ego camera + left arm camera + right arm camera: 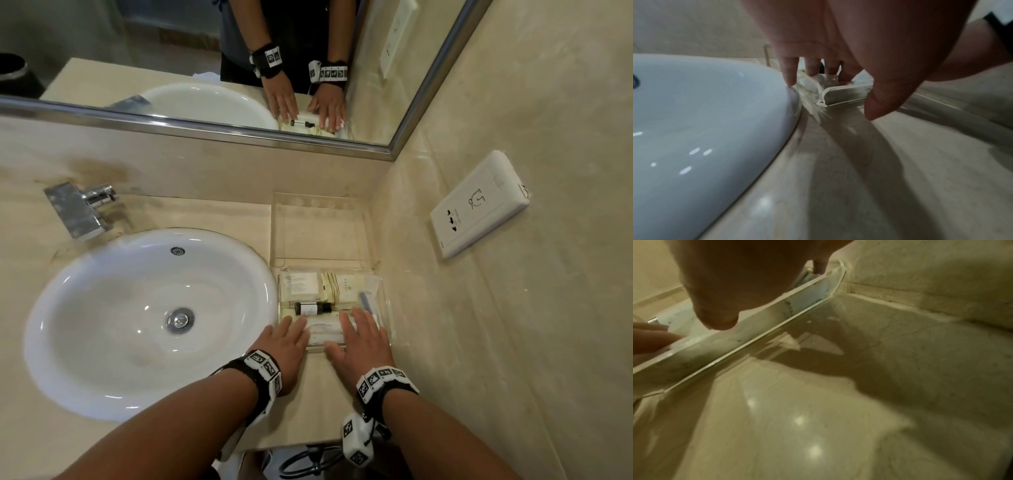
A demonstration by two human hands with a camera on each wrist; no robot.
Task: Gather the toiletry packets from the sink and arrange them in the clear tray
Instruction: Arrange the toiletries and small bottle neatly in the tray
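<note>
With the white oval sink [137,308] bare, we rest both flat, unclenched hands, left [286,346] and right [363,342], on the packets [325,334] in the clear acrylic tray [385,301], so the next move is likely just squaring them.

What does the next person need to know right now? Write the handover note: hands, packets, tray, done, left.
Left hand: open, fingers flat at the near left corner of the clear tray.
Right hand: open, fingers laid over the tray's near right part.
Tray: on the counter between the sink and the side wall.
In the tray: white packets, a cream sachet, a small dark bottle, a long white packet at the near side.
Done: the sink basin shows no packets.
Left: probably only squaring up the contents and lifting the hands away.
</note>
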